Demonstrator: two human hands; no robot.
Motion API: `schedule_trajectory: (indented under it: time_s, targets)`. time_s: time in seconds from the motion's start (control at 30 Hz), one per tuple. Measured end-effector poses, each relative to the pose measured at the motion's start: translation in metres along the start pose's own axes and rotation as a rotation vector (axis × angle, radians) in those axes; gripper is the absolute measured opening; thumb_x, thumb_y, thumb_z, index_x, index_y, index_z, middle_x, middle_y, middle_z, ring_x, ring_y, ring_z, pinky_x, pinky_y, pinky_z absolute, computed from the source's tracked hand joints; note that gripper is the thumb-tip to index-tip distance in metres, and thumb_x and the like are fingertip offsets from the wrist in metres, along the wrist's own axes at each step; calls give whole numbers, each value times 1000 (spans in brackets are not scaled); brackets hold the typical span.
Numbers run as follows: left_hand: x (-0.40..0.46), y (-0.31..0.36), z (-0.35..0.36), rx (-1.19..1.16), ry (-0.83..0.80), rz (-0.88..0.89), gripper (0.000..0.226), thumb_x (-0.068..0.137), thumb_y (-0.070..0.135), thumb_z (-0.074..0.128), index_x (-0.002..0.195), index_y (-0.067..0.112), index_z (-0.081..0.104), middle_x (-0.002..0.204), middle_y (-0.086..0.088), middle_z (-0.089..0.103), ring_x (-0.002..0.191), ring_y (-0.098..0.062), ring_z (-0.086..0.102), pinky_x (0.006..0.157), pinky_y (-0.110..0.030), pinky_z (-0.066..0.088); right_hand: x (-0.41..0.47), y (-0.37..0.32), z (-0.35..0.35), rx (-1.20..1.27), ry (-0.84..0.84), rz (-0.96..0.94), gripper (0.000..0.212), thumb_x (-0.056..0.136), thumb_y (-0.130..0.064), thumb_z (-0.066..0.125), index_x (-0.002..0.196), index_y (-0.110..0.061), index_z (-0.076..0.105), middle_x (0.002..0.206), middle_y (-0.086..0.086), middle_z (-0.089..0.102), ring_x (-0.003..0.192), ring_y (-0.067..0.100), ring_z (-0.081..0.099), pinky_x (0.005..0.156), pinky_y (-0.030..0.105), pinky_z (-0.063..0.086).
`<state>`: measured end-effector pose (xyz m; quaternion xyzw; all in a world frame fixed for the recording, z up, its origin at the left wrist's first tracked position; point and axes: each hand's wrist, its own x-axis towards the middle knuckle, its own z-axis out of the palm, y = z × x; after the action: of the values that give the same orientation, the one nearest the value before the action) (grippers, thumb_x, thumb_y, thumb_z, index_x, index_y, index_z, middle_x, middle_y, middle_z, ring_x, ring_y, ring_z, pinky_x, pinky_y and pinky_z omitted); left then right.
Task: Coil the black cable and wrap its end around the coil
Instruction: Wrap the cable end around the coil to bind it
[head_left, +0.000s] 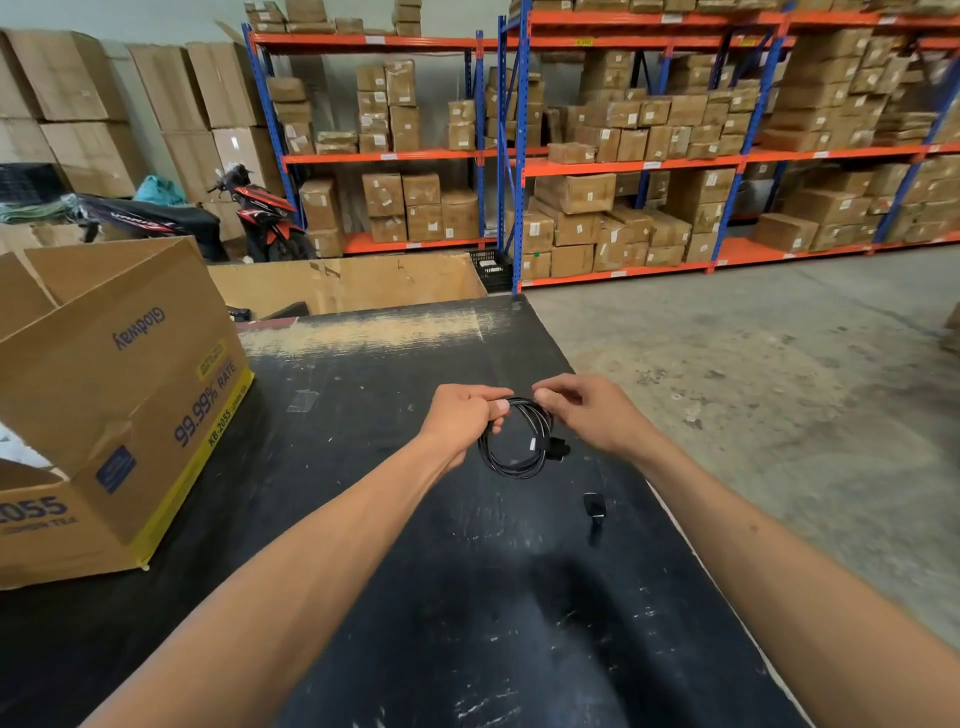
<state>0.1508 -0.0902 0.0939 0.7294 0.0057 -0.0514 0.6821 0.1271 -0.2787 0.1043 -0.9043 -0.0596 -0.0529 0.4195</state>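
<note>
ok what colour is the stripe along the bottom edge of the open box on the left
Yellow, seen in the head view on the cardboard box.

We note a warehouse: blue-orange racks (623, 161) of cartons, grey concrete floor (779, 364), parked motorbike (260, 213), scuffed black counter (389, 519).

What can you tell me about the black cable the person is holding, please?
The black cable is thin and glossy, already wound into several round loops held above the dark table. The left hand pinches the coil's top left, the right hand its top right. A black plug hangs at the coil's right side, with a small white tag nearby.
</note>
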Motion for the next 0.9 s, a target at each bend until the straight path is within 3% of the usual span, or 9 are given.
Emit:
schedule_trajectory:
  time_s: [0.13, 0.23, 0.33, 0.4, 0.47, 0.57, 0.7, 0.8, 0.9]
  targets:
    - [7, -20, 0, -5, 84, -21, 21, 88, -10, 59, 105, -6, 71, 77, -14, 66, 59, -15, 53, 57, -21, 51, -10, 39, 1, -357, 11, 285, 29, 97, -31, 57, 100, -9, 75, 106, 14, 77, 105, 32, 69, 88, 34, 52]
    - [9, -31, 1, 11, 118, -22, 21, 88, -8, 59, 105, -4, 71, 75, -12, 65, 58, -14, 53, 60, -22, 50, -29, 71, 16, -480, -206, 490, 44, 92, -47, 63, 85, -4, 71, 92, 19, 79, 82, 33, 76, 79, 35, 61]
    - [10, -40, 4, 22, 116, -24, 21, 88, -6, 60, 106, -2, 72, 81, -14, 66, 60, -14, 53, 64, -24, 51, -44, 90, 34, -486, -310, 448, 36, 77, -36, 82, 100, -11, 73, 97, 12, 78, 84, 29, 77, 76, 34, 61]
    - [11, -44, 5, 24, 118, -28, 22, 88, -6, 61, 107, -3, 72, 84, -13, 68, 59, -14, 54, 63, -22, 52, -43, 95, 40, -548, -245, 372, 17, 81, -20, 73, 94, -10, 77, 96, 15, 77, 90, 34, 75, 77, 35, 59]
    - [11, -46, 5, 22, 118, -26, 23, 88, -6, 61, 108, -3, 72, 87, -12, 68, 60, -13, 53, 62, -20, 51, -37, 95, 42, -560, -195, 319, 15, 83, -11, 60, 80, -3, 73, 86, 19, 73, 87, 40, 72, 76, 40, 59]
    - [12, -46, 3, 21, 127, -21, 23, 89, -4, 61, 109, -1, 72, 89, -11, 69, 60, -12, 53, 59, -15, 51, -29, 75, 33, -445, -107, 215, 16, 83, -13, 61, 76, -8, 76, 78, 12, 76, 80, 28, 73, 73, 33, 56]
    - [14, -41, -1, 31, 156, -2, 22, 90, 0, 62, 109, 2, 73, 73, -4, 66, 60, -11, 56, 53, -8, 47, -25, 22, 9, -65, 49, 159, 10, 78, -27, 83, 83, -19, 82, 73, -5, 78, 70, 6, 69, 72, 24, 51]
    - [15, -36, -2, 16, 182, 15, 21, 90, 1, 63, 109, 2, 73, 73, -4, 65, 61, -11, 56, 53, -9, 48, -23, -2, 2, 116, -32, 159, 24, 71, -27, 91, 91, -18, 82, 81, 0, 81, 80, 10, 76, 80, 23, 55]
    - [16, -30, -3, 8, 199, 26, 21, 90, 2, 63, 109, 2, 72, 75, -4, 66, 62, -10, 57, 54, -9, 48, -22, -10, 5, 97, -52, 131, 29, 65, -28, 91, 92, -21, 81, 78, -5, 80, 82, 9, 76, 83, 28, 57]
